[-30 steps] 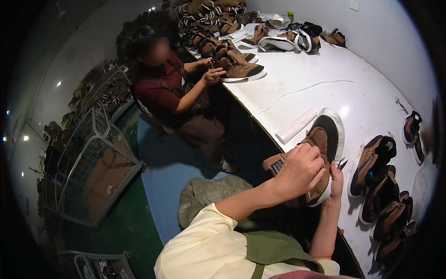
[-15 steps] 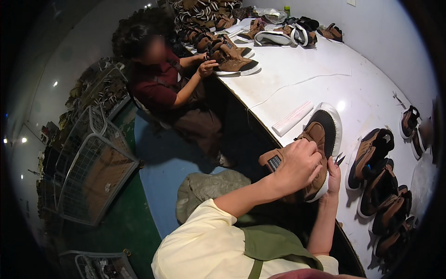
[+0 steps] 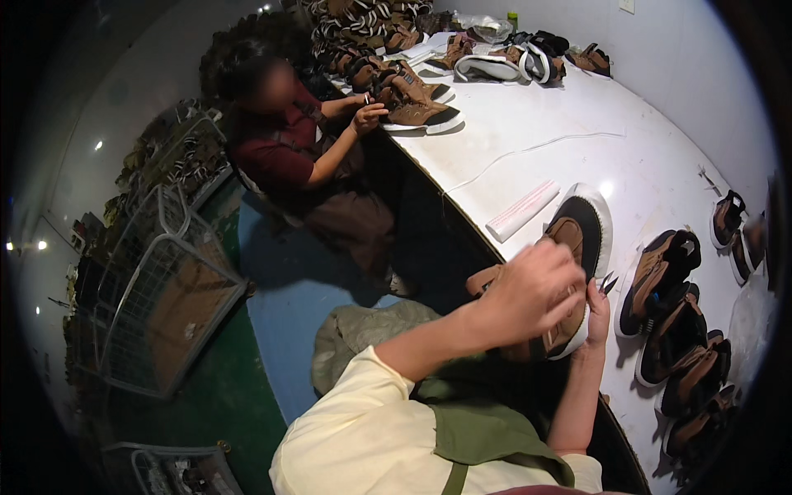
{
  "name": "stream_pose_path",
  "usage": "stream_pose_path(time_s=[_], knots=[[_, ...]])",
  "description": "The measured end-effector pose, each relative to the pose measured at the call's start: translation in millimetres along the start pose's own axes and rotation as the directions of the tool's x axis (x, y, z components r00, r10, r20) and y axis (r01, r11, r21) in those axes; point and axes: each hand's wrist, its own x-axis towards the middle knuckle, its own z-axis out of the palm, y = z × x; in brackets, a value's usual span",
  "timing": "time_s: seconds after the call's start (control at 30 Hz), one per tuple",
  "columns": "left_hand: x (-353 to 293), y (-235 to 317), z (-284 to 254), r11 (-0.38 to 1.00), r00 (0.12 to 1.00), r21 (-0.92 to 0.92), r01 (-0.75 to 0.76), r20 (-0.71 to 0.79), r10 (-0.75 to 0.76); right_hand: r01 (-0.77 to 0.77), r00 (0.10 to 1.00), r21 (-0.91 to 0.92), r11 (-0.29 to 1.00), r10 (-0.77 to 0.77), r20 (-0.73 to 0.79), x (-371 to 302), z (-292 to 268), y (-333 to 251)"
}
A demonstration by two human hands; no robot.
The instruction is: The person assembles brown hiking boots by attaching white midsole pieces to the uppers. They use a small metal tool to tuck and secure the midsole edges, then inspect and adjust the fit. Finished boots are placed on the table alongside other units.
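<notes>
A white paper roll (image 3: 523, 210) is lying on the white tabletop (image 3: 528, 144). Just to its right, the brown-and-black shoe (image 3: 584, 221) is being held at the tabletop's near edge, its toe pointing away from the person. The right hand (image 3: 598, 320), below and right of the roll, is gripping the shoe by its white sole, with the dark tips of small snips (image 3: 609, 283) sticking out past the thumb. The left hand (image 3: 536, 285), just below the roll, is hovering over or touching the upper with curled fingers; blur is hiding whether they are pinching anything. This hand is also covering the shoe's middle.

Farther right of the roll, a row of brown shoes (image 3: 658, 280) is standing close by the right hand, and a clear plastic bag (image 3: 749, 330) is lying beyond that row. Above the roll, a thin white cord (image 3: 536, 151) is trailing across the tabletop. Up and left of it, a co-worker (image 3: 276, 161) in maroon is handling a brown shoe with a white sole (image 3: 421, 111), and a heap of shoes (image 3: 371, 21) is rising behind. Well left of the roll, a wire-mesh cart (image 3: 169, 305) is standing on the floor; below and left, a grey-green cloth (image 3: 363, 330) is lying bunched beside the person.
</notes>
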Motion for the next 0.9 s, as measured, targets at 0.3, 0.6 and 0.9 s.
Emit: stream_pose_path(time_s=[0.3,0.6,0.9], knots=[[31,17,-30,0.926,0.975,-0.304,-0.224,-0.086,0.207,0.061,0.995,-0.163,0.985,-0.048,0.083,0,-12,-5],[-50,-37,-4,0.963,0.993,-0.241,0.120,0.049,-0.111,0.015,1.000,0.004,1.000,-0.015,0.002,-7,10,-9],[-66,-53,-17,0.888,0.909,-0.292,0.356,-0.113,-0.402,-0.047,0.995,-0.089,0.995,0.039,-0.087,12,-21,-2]])
